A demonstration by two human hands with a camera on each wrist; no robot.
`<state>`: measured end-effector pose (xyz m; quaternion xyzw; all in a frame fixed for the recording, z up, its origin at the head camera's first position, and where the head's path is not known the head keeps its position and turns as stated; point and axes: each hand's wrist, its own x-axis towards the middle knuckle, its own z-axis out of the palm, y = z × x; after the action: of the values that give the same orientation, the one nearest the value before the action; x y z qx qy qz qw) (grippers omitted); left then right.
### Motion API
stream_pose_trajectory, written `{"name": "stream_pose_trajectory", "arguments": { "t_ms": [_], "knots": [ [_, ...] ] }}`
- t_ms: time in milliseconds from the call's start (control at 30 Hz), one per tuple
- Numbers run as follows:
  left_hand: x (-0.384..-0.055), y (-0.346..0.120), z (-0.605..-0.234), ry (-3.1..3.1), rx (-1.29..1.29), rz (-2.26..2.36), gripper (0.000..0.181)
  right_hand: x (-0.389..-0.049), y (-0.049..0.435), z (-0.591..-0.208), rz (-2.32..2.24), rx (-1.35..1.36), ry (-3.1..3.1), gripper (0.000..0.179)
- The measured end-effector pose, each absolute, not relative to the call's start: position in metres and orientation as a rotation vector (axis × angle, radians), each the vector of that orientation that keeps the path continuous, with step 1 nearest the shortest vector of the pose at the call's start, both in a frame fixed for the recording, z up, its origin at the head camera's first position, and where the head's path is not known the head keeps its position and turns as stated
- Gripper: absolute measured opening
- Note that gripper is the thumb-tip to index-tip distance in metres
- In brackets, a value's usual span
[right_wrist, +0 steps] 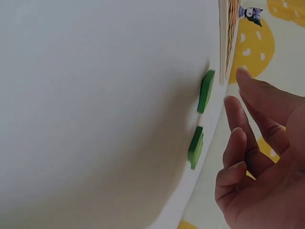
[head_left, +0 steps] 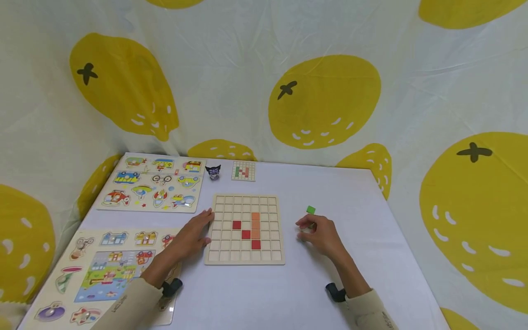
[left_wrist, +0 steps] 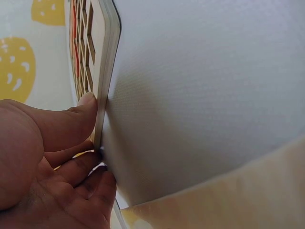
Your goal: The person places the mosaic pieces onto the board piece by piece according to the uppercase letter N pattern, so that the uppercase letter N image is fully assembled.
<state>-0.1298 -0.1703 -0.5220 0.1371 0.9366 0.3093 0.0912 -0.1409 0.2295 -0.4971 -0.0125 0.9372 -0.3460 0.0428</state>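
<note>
A square wooden grid board (head_left: pixel 246 260) lies flat on the table, with several red and orange square tiles in its cells. My left hand (head_left: pixel 190 238) rests against the board's left edge, index fingertip and thumb apart along it; the left wrist view shows the thumb (left_wrist: pixel 78 121) touching the board's rim. To the right of the board, my right hand (head_left: pixel 321 234) hovers with loosely bent fingers and nothing between them. A green tile (head_left: pixel 311 209) lies just beyond its fingertips. The right wrist view shows that green tile's neighbours on the cloth, one green tile (right_wrist: pixel 206 91) standing out nearest the board.
A small pattern card (head_left: pixel 243 171) lies behind the board, beside a dark figurine (head_left: pixel 213 172). Two wooden vehicle puzzles, the far one (head_left: pixel 146 207) and the near one (head_left: pixel 66 254), cover the table's left side. A lemon-print curtain (head_left: pixel 231 91) hangs behind.
</note>
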Motion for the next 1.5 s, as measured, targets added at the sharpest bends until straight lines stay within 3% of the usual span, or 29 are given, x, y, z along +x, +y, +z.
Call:
{"name": "stream_pose_trajectory", "arguments": {
  "t_ms": [267, 800, 1500],
  "knots": [
    [-0.131, -0.17, -0.523, 2.793, 0.428, 0.896, 0.078, -0.14, 0.244, -0.506, -0.927, 0.034, 2.878, 0.03],
    [-0.132, -0.17, -0.524, 2.795, 0.441, 0.887, 0.078, -0.143, 0.23, -0.506, -0.897, 0.027, 2.906, 0.025],
    [-0.131, -0.17, -0.522, 2.795, 0.427, 0.898, 0.078, -0.15, 0.156, -0.499, -1.242, -0.099, 2.859, 0.019]
  ]
}}
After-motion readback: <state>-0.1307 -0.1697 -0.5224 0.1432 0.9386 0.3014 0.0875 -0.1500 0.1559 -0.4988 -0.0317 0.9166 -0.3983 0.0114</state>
